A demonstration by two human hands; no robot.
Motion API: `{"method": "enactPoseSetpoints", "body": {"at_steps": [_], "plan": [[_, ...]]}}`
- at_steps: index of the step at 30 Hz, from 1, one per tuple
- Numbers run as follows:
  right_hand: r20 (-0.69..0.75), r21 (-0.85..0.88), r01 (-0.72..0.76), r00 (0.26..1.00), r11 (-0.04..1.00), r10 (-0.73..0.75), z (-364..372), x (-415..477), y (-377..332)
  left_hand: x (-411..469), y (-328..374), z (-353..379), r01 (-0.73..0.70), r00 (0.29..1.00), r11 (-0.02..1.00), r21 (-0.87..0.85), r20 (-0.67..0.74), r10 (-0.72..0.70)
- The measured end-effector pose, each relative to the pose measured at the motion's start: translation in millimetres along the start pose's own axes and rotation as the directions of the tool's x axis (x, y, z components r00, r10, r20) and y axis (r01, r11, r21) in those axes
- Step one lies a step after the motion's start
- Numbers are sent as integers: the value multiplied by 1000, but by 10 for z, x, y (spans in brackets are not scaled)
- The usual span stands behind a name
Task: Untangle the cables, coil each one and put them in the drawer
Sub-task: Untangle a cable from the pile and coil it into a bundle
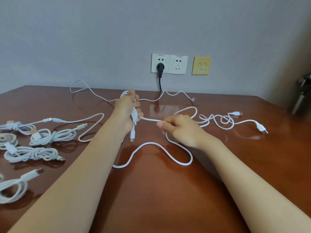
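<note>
Coiling is in hand: in front of the socket, a half-wound cable is gripped by the left hand and its free run is pinched by the right hand, so the slack on the bench is judged next to be wrapped on.

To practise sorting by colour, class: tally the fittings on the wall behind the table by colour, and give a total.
White socket plates: 2
Yellow socket plate: 1
Black plug: 1
Total: 4
</note>
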State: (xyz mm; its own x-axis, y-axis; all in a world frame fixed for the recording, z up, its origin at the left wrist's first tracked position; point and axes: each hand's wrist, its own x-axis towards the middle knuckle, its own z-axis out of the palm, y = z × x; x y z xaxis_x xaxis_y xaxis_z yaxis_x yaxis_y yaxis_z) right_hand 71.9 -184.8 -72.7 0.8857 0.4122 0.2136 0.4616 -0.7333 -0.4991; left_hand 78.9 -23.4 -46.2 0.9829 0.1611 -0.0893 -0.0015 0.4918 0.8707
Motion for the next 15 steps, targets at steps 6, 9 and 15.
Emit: {"method": "enactPoseSetpoints", "body": {"at_steps": [6,9,15], "plan": [[-67,1,84,994,996,-84,-106,-19,12,52,8,-68,-73,994,982,174,-67,86],[-107,4,145,984,989,-144,-123,-25,-11,53,-27,-75,-65,995,935,349,-54,89],[-146,107,215,969,971,-199,-123,-31,-46,7,-54,-41,-58,996,886,460,-38,85]]}}
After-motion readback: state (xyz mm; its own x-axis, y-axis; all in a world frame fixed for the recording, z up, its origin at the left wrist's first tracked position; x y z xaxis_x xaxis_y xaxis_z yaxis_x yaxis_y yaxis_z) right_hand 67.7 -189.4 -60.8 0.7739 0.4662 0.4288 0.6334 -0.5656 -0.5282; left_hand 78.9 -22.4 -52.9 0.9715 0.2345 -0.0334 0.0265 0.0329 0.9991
